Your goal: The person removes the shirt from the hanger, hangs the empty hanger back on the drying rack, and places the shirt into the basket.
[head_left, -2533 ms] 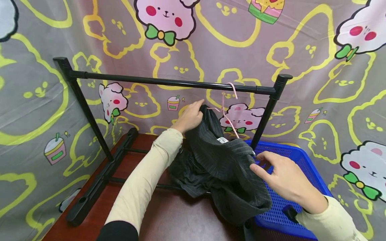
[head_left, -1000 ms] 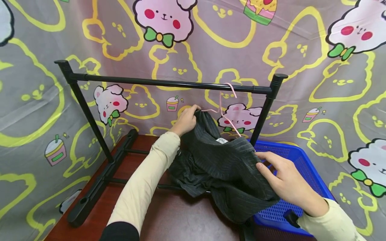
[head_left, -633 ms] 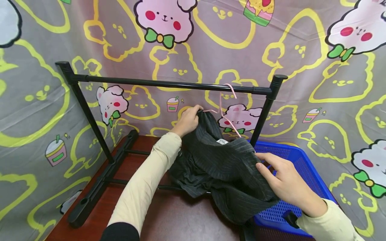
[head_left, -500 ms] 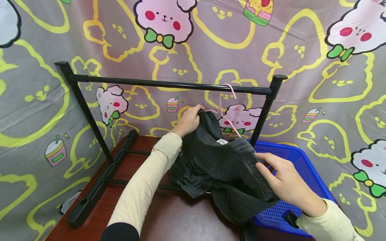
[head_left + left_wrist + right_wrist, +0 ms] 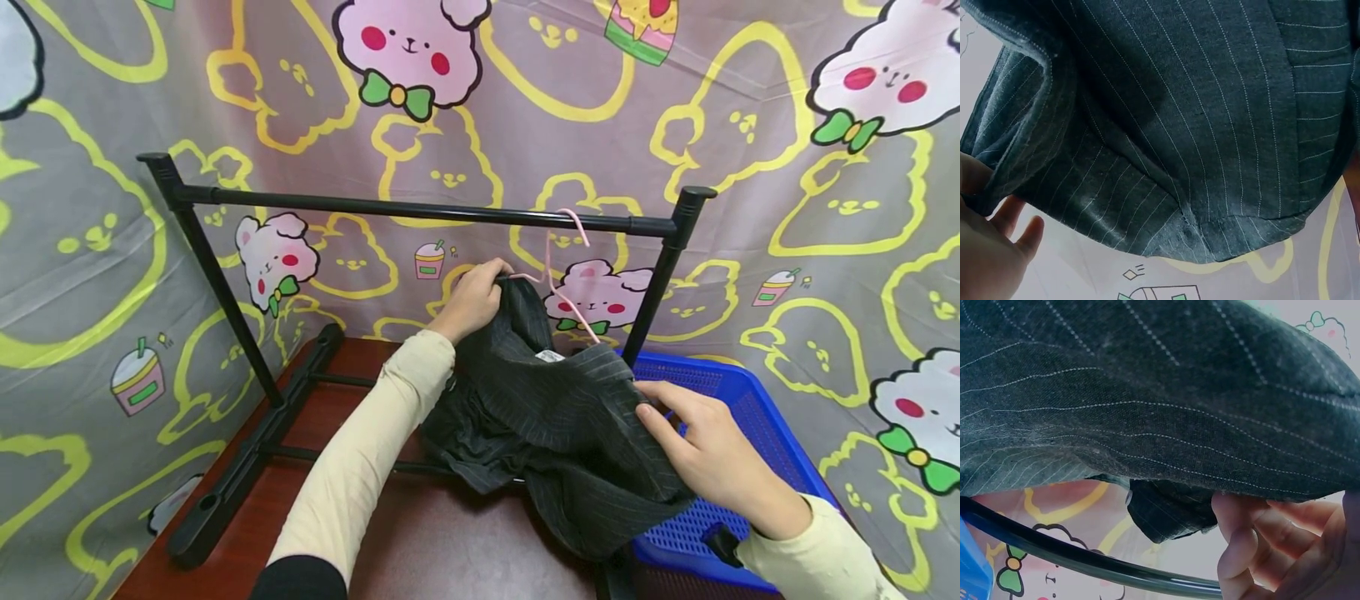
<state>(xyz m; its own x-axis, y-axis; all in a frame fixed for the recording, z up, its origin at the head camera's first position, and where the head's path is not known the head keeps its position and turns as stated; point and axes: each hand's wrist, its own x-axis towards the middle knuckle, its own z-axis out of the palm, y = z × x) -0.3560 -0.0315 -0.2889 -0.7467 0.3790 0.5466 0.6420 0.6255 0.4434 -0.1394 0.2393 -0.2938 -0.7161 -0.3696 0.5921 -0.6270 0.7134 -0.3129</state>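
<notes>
A dark grey pinstriped garment (image 5: 555, 408) with a white label (image 5: 550, 356) hangs bunched on a pink hanger (image 5: 572, 310). The hanger's hook loops over the black bar (image 5: 375, 202) of a rack. At the garment's upper left corner, my left hand (image 5: 472, 298) pinches the cloth beside the hanger's left end. My right hand (image 5: 712, 442) holds the right edge, thumb in front and fingers partly hidden behind. In the left wrist view, the left fingers (image 5: 1007, 219) grip a fold of striped fabric (image 5: 1197, 125). The right wrist view shows curled right fingers (image 5: 1285, 531) at the fabric's edge.
A blue perforated basket (image 5: 738, 392) stands at the right, partly behind the right hand. The rack's black foot (image 5: 247, 458) lies along the left of the reddish-brown table (image 5: 300, 517). A cartoon-printed curtain (image 5: 540, 100) encloses the back and sides.
My right hand has taken hold of the garment's right edge and drawn it slightly outward. The left hand dipped slightly left, then edged back right. Over the last half second little moves.
</notes>
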